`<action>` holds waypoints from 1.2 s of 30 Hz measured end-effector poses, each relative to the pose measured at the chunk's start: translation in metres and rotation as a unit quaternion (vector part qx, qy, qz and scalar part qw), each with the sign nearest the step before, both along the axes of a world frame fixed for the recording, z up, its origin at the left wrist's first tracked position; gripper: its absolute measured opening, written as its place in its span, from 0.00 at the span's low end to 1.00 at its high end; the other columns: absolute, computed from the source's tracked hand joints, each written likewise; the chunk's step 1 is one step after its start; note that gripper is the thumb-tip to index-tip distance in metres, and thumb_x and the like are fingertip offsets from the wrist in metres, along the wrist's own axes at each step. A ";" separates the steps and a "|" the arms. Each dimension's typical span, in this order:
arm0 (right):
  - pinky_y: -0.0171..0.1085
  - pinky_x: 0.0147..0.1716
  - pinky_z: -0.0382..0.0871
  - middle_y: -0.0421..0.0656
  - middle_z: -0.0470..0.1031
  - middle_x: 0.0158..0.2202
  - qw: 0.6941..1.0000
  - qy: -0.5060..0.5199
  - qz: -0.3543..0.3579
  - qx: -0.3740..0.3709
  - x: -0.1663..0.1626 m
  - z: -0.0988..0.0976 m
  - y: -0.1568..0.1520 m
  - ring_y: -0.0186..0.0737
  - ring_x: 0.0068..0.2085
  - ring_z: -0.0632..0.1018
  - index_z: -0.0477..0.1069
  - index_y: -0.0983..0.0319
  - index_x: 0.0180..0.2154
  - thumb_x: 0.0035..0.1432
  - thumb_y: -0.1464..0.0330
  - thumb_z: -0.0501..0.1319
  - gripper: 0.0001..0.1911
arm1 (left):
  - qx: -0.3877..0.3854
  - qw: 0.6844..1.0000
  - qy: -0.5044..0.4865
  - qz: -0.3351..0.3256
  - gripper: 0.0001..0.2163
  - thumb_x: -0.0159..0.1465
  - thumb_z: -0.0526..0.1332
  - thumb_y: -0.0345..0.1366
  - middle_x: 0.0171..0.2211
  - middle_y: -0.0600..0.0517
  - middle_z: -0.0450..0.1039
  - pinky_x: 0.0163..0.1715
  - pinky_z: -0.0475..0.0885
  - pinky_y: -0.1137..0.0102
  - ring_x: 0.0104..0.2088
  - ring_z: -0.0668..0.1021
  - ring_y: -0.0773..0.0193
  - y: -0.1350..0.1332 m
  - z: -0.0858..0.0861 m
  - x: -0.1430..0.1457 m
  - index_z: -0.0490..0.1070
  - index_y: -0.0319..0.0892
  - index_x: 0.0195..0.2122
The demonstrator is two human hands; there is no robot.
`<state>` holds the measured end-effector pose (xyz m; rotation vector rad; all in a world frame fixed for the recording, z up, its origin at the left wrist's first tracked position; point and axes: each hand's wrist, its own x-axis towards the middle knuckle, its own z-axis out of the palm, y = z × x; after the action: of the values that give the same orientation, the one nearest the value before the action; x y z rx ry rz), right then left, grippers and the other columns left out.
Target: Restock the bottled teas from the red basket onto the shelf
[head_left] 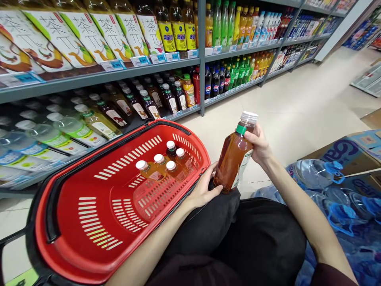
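My right hand point(258, 145) grips the upper part of a brown tea bottle point(233, 157) with a white cap and green neck band, held upright over my lap. My left hand point(204, 187) cups the bottle's base from below, its fingers also resting against the rim of the red shopping basket point(89, 238). Inside the basket, several similar white-capped tea bottles point(166, 163) stand grouped at its far end.
Grey store shelves point(119, 73) full of drink bottles run along the left and back. Large blue-handled water jugs point(315, 172) and a cardboard box point(354, 151) sit at the right. Pale tiled aisle floor point(297, 103) stretches ahead.
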<state>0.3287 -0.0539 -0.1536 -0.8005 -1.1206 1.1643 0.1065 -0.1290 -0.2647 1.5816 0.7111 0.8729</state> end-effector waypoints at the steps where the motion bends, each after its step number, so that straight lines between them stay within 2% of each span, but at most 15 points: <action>1: 0.40 0.34 0.73 0.38 0.75 0.34 1.000 -0.013 -0.021 0.006 0.000 0.002 0.000 0.40 0.33 0.76 0.72 0.55 0.40 0.41 0.57 0.80 0.27 | -0.008 1.000 0.000 0.004 0.38 0.67 0.64 0.48 0.72 0.40 0.58 0.71 0.60 0.49 0.72 0.62 0.44 0.000 0.000 0.000 0.52 0.43 0.74; 3: 0.37 0.29 0.70 0.36 0.72 0.31 0.999 -0.025 -0.048 0.005 0.000 0.004 0.000 0.37 0.29 0.72 0.71 0.56 0.37 0.41 0.58 0.80 0.25 | -0.020 1.000 0.003 0.009 0.38 0.65 0.66 0.49 0.71 0.40 0.60 0.70 0.61 0.50 0.71 0.64 0.45 -0.001 0.000 0.001 0.55 0.43 0.72; 6: 0.36 0.26 0.67 0.36 0.70 0.29 0.999 0.005 -0.031 -0.026 -0.004 0.001 -0.002 0.35 0.26 0.70 0.69 0.57 0.35 0.44 0.57 0.77 0.22 | -0.026 1.000 0.010 0.013 0.40 0.61 0.71 0.49 0.70 0.40 0.63 0.70 0.62 0.51 0.69 0.67 0.46 0.000 -0.002 0.004 0.57 0.43 0.71; 10: 0.43 0.32 0.76 0.39 0.75 0.31 0.996 0.057 0.039 -0.060 -0.008 -0.001 -0.003 0.43 0.30 0.78 0.70 0.57 0.39 0.53 0.49 0.70 0.22 | -0.023 0.999 0.034 0.030 0.41 0.62 0.71 0.49 0.69 0.40 0.64 0.70 0.62 0.52 0.69 0.68 0.47 0.001 -0.003 0.005 0.56 0.42 0.71; 14: 0.48 0.36 0.80 0.42 0.80 0.38 0.997 0.033 0.064 -0.029 -0.005 0.000 -0.001 0.49 0.34 0.84 0.73 0.58 0.46 0.55 0.48 0.70 0.25 | -0.022 0.999 0.043 -0.004 0.38 0.67 0.66 0.50 0.71 0.41 0.61 0.71 0.60 0.51 0.70 0.67 0.47 0.002 0.002 0.002 0.54 0.43 0.73; 17: 0.47 0.36 0.80 0.45 0.83 0.39 0.999 -0.009 0.036 -0.027 -0.004 -0.001 0.000 0.50 0.35 0.84 0.73 0.59 0.48 0.60 0.49 0.68 0.24 | -0.020 0.999 0.040 -0.012 0.36 0.70 0.62 0.50 0.73 0.43 0.58 0.73 0.56 0.49 0.72 0.63 0.47 0.002 0.005 0.001 0.53 0.45 0.74; 20: 0.46 0.37 0.79 0.46 0.84 0.37 0.999 -0.035 -0.016 -0.029 -0.006 -0.002 0.001 0.48 0.35 0.84 0.74 0.59 0.43 0.61 0.49 0.68 0.21 | -0.020 0.999 0.038 0.001 0.34 0.71 0.60 0.51 0.74 0.44 0.54 0.73 0.56 0.49 0.73 0.61 0.46 0.004 0.008 0.002 0.54 0.46 0.74; 24: 0.44 0.35 0.79 0.45 0.84 0.35 0.998 -0.040 -0.046 -0.034 -0.010 -0.002 0.002 0.46 0.33 0.82 0.74 0.60 0.39 0.61 0.49 0.69 0.20 | -0.007 0.999 0.054 -0.001 0.35 0.69 0.62 0.51 0.72 0.43 0.59 0.72 0.57 0.49 0.72 0.63 0.46 0.005 0.013 0.005 0.56 0.45 0.73; 31: 0.42 0.33 0.78 0.45 0.83 0.36 0.998 -0.024 -0.037 -0.046 -0.011 -0.001 0.003 0.44 0.32 0.82 0.74 0.61 0.38 0.62 0.51 0.69 0.19 | 0.004 0.996 0.089 0.016 0.37 0.64 0.68 0.47 0.70 0.40 0.63 0.71 0.58 0.48 0.70 0.65 0.44 0.006 0.015 0.008 0.58 0.44 0.72; 36: 0.42 0.35 0.77 0.47 0.84 0.38 0.997 -0.034 -0.053 -0.049 -0.011 0.001 0.002 0.44 0.34 0.82 0.76 0.61 0.39 0.58 0.50 0.72 0.22 | -0.001 0.996 0.077 0.040 0.39 0.60 0.72 0.46 0.66 0.40 0.67 0.67 0.66 0.48 0.65 0.72 0.44 0.003 0.011 0.009 0.58 0.44 0.70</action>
<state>0.3173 -0.0517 -0.1530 -0.9701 -1.0691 1.1171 0.1158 -0.1259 -0.2536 1.6411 0.8894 0.8145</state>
